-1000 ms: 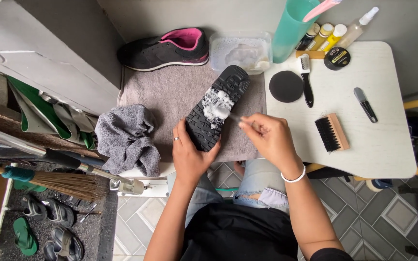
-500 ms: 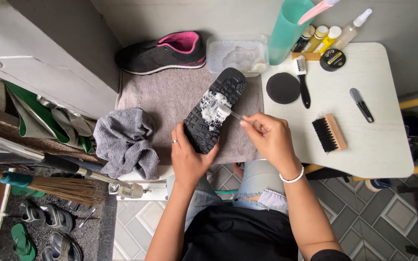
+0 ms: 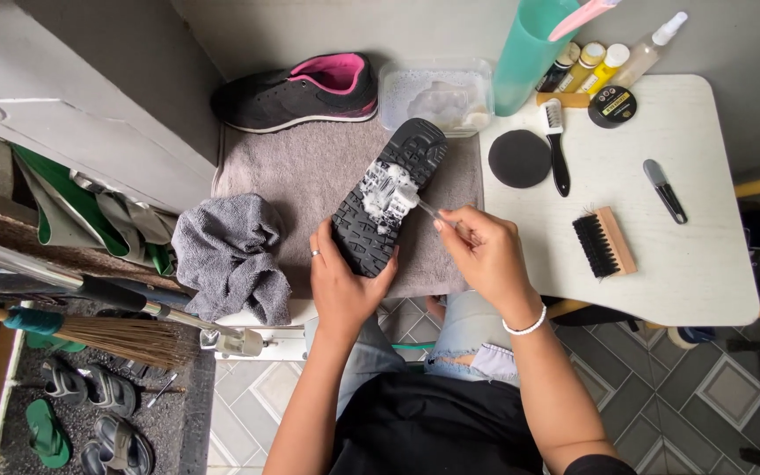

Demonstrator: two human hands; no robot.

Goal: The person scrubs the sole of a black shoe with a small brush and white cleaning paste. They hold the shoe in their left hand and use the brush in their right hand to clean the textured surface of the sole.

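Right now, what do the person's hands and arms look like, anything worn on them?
Both forearms are bare, with no sleeves or gloves. The left hand wears a thin silver ring on one of its fingers. The right hand has a slim white bracelet at the wrist.

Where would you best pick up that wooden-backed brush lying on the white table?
Probably grip the wooden-backed brush by its long wooden back, coming from above: it lies on its side on the white table, black bristles facing left, nothing crowding it.

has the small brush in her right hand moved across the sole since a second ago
Yes. The small brush now sits on the foamy middle of the upturned shoe, farther from the white table.
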